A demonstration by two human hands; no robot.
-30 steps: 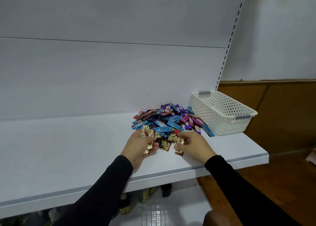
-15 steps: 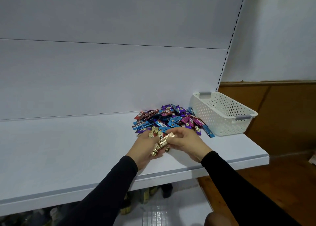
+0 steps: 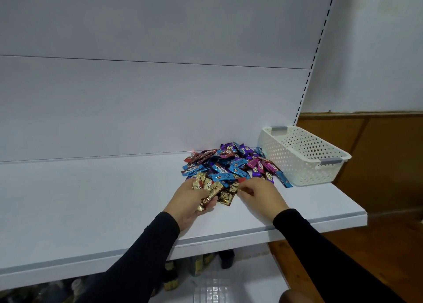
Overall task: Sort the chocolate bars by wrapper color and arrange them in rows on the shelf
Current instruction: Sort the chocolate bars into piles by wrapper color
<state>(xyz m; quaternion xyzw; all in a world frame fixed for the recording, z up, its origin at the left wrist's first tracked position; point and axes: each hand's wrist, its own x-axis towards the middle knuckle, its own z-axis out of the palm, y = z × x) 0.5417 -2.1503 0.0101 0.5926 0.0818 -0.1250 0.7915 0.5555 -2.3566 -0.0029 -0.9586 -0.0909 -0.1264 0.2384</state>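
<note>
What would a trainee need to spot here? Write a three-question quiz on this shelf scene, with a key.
1. True or false: the left hand holds gold bars.
2. The white basket stands: A) left of the pile of chocolate bars; B) right of it; C) on top of it.
3. Fill in: the right hand reaches to the near edge of the pile, on the ____ shelf.

Key: 1 true; 2 B; 3 white.
</note>
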